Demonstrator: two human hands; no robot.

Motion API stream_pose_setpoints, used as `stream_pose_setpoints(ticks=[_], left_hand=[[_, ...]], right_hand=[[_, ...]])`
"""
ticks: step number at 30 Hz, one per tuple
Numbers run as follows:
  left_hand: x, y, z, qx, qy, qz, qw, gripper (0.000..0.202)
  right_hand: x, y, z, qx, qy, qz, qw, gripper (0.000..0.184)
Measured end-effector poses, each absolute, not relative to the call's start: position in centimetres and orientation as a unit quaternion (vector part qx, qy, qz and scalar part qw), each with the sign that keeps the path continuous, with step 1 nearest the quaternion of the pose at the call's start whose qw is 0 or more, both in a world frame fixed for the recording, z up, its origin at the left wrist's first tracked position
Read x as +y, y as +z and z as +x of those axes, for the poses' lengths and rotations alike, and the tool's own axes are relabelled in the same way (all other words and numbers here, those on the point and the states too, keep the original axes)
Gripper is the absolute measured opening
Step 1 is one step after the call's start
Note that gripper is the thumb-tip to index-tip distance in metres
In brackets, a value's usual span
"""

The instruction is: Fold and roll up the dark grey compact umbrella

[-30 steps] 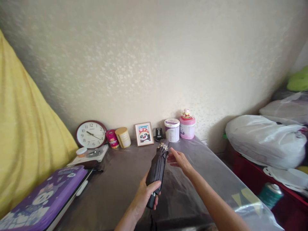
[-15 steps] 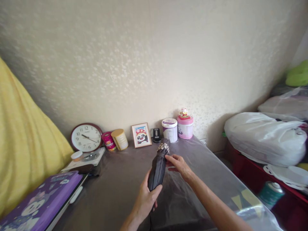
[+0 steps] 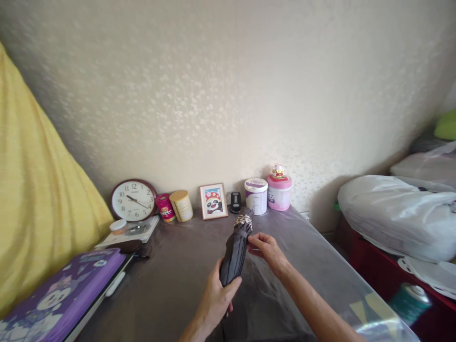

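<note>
A folded black umbrella (image 3: 233, 259) is held at a tilt above the table, its far end pointing away from me. Around its lower part my left hand (image 3: 217, 294) is closed, thumb across the front. Near the far end a dark strap (image 3: 241, 232) wraps the cloth, and just beyond it the gathered rib ends show a light, patterned band (image 3: 243, 221). My right hand (image 3: 265, 249) is at the umbrella's right side, thumb and fingertips pinched together at the strap. Its other fingers are curled, and the exact grip is partly hidden.
Along the wall stand a clock (image 3: 134, 200), a pink can (image 3: 165, 208), a yellow can (image 3: 181, 206), a framed panda picture (image 3: 213, 201) and two tubs (image 3: 256, 197). A purple case (image 3: 67, 289) lies left. White bags (image 3: 395, 213) and a green spray can (image 3: 409, 301) are right.
The view has shifted slightly, so the background sits a little further right. Both hands stay on the umbrella, the right fingers still at its strap.
</note>
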State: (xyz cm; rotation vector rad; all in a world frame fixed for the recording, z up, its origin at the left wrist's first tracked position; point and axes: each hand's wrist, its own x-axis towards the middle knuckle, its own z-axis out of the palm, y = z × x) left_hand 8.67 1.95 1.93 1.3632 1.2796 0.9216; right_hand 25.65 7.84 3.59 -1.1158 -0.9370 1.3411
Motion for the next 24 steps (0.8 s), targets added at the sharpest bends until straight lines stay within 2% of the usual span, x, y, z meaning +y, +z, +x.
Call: stream_pose_setpoints(ticks=[9, 15, 18, 21, 24], left_hand=[[1.8, 3.3, 7.5, 0.489, 0.402, 0.502, 0.589, 0.053], [1.5, 3.7, 6.4, 0.389, 0.435, 0.429, 0.689, 0.031], [1.1, 4.0, 5.9, 0.347, 0.420, 0.423, 0.724, 0.027], [0.8, 4.4, 5.9, 0.358, 0.404, 0.449, 0.712, 0.031], [1.0, 4.4, 6.0, 0.415, 0.391, 0.495, 0.656, 0.045]], right_hand=[[7.8, 3.8, 25.3, -0.421, 0.588, -0.403, 0.561, 0.023], [8.3, 2.7, 25.6, -0.432, 0.592, -0.437, 0.522, 0.024], [8.9, 2.0, 26.1, -0.415, 0.556, -0.486, 0.532, 0.025], [9.5, 1.8, 26.8, -0.390, 0.528, -0.509, 0.557, 0.026], [9.6, 2.2, 27.5, -0.379, 0.535, -0.508, 0.558, 0.023]])
